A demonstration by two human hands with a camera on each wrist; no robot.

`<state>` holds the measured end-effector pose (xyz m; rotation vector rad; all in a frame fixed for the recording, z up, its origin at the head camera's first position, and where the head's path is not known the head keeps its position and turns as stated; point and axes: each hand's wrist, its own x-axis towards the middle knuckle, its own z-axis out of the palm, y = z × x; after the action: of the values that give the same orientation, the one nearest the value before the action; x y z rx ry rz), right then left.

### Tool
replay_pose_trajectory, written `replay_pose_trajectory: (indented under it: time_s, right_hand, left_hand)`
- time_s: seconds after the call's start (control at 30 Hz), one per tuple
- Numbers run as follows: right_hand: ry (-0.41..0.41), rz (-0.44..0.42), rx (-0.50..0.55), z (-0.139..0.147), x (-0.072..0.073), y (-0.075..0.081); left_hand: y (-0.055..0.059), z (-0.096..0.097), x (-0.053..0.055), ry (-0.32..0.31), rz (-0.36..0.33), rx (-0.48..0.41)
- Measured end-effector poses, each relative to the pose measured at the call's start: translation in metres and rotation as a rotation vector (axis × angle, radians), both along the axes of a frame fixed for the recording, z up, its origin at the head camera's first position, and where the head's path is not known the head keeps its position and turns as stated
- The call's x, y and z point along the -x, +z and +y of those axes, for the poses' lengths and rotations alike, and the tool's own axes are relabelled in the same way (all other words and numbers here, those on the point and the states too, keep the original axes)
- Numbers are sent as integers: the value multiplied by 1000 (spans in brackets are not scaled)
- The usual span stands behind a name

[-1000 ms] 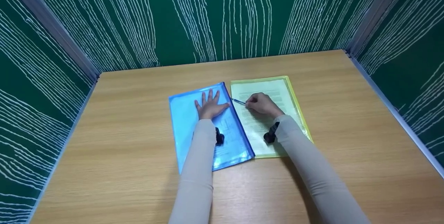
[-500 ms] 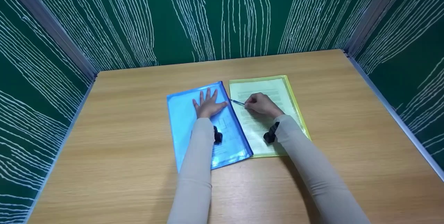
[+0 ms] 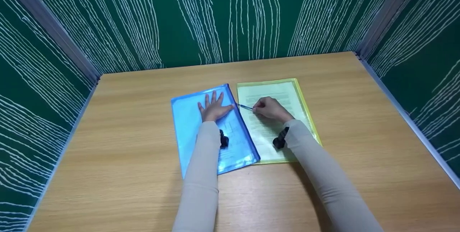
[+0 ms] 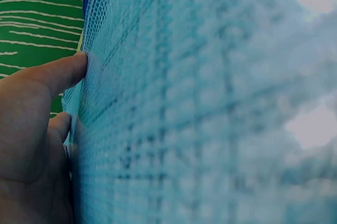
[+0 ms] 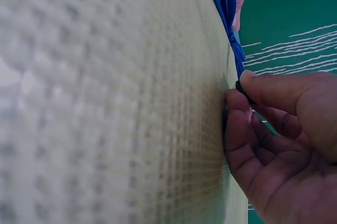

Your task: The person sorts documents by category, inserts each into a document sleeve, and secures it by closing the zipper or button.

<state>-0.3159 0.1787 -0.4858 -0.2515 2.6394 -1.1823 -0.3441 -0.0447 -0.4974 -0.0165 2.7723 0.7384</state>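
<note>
A blue mesh zipper pouch point(image 3: 194, 128) with papers inside lies tilted on the left, its right edge overlapping a yellow mesh pouch point(image 3: 275, 145). My left hand point(image 3: 215, 110) rests on the blue pouch with fingers spread; in the left wrist view, the thumb point(image 4: 68, 71) touches its mesh. Over the yellow pouch, my right hand point(image 3: 271, 108) pinches the end of a blue zipper pull cord point(image 3: 245, 107), stretched from the blue pouch's right edge. Up close in the right wrist view, the cord point(image 5: 237, 50) ends in a dark tip between thumb and forefinger.
Both pouches lie on a wooden table point(image 3: 125, 135). Green panels point(image 3: 244, 16) with white wavy lines stand behind it and along both sides, joined by grey posts. A small black wrist camera point(image 3: 223, 140) sits at the left cuff, another point(image 3: 279, 140) at the right.
The blue pouch and my left hand on it have slid slightly left. My right hand stays nearly in place, still pinching the cord, and a little more of the cord shows.
</note>
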Motion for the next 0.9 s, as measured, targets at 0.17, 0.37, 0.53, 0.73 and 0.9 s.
replay_pose_trajectory:
  time_s: [0.17, 0.37, 0.53, 0.73, 0.9]
  right_hand:
    - [12, -34, 1, 1, -2, 1]
    - [11, -69, 6, 1, -3, 2]
    - [43, -46, 9, 2, -5, 4]
    - [56, -59, 23, 1, -9, 5]
    - [46, -65, 9, 3, -10, 5]
  left_hand:
    - [-1, -4, 0, 25, 4, -5]
    - [-1, -6, 3, 22, 6, -4]
    - [-1, -10, 6, 14, 1, 3]
    - [-1, -14, 9, 30, -2, 11]
    - [0, -14, 9, 21, 8, -6]
